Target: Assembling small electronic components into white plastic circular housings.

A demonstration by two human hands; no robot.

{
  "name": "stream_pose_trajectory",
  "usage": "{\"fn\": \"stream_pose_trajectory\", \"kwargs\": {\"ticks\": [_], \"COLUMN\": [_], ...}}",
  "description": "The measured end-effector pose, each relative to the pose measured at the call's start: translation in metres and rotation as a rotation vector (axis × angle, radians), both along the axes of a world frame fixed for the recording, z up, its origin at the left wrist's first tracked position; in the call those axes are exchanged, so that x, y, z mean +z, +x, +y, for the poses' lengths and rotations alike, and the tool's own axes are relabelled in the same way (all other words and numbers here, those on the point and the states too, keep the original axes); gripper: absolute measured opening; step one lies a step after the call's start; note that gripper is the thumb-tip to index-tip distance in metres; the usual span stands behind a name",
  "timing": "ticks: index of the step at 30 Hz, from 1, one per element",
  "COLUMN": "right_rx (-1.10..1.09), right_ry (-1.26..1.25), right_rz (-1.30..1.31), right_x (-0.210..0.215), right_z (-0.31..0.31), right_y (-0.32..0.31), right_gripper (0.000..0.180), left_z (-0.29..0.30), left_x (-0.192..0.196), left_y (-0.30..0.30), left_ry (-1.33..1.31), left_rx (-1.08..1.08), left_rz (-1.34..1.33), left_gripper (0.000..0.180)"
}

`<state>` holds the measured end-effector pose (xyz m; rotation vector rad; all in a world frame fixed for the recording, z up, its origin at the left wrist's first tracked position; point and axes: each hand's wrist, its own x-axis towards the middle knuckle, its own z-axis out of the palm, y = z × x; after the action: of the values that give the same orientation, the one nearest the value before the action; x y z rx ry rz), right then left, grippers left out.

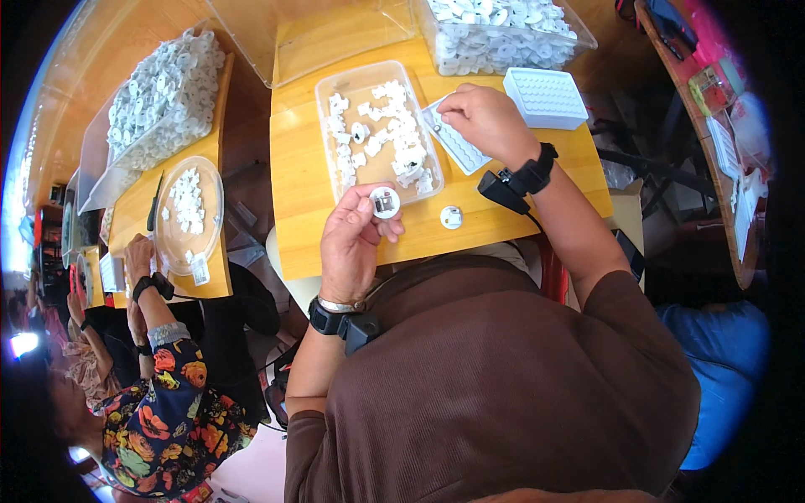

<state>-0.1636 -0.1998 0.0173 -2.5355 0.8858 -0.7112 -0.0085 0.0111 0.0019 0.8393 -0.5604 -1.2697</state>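
Note:
Between the thumb and fingers of my left hand (350,239), a round white plastic part (392,210) is held up, with a dark, metallic-looking middle facing me. My right hand (486,121) is pinched over a flat white tray with rows of small pits (463,154); its fingertips hide whatever may be between them. A clear shallow bin (329,180) holding many small white plastic pieces (406,134) stands left of that tray. Another round white part (452,218) lies on the yellow table (299,243) near its front edge, between my hands.
At the back, a large clear tub (579,38) is heaped with round white parts. A stack of white pitted trays (547,99) stands to the right. On the left, a co-worker's hand (138,256) is beside a round tray (162,251) of white pieces; another heaped tub (96,172) stands behind.

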Motion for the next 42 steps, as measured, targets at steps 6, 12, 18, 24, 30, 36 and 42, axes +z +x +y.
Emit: {"fn": "stream_pose_trajectory", "kwargs": {"ticks": [6, 12, 18, 24, 30, 36, 42], "right_rx": [0.025, 0.002, -0.026, -0.020, 0.222, 0.367, 0.387], "right_ry": [0.065, 0.008, -0.016, -0.033, 0.282, 0.123, 0.050], "right_rz": [0.316, 0.370, 0.348, 0.146, -0.286, -0.401, -0.358], "right_x": [-0.009, -0.022, -0.025, -0.008, 0.033, 0.022, 0.017], "right_z": [-0.002, -0.006, -0.007, 0.002, 0.069, 0.093, 0.096], "right_y": [0.013, 0.017, 0.018, 0.006, 0.006, 0.015, 0.017], "right_gripper": [0.013, 0.009, 0.010, 0.015, 0.008, 0.004, 0.005], "left_z": [0.004, 0.004, 0.003, 0.003, -0.001, -0.004, -0.002], "left_x": [-0.001, -0.001, -0.001, 0.000, -0.002, 0.004, 0.000], "left_y": [0.004, 0.004, 0.003, 0.003, 0.001, -0.003, -0.006], "left_ry": [0.007, 0.000, -0.010, -0.033, -0.034, -0.057, -0.046], "left_rx": [0.012, 0.021, -0.007, -0.005, 0.015, 0.009, 0.026], "left_rz": [0.010, 0.028, 0.045, 0.063, 0.054, 0.013, 0.012], "left_gripper": [0.035, 0.036, 0.036, 0.036, 0.034, 0.029, 0.023]}}
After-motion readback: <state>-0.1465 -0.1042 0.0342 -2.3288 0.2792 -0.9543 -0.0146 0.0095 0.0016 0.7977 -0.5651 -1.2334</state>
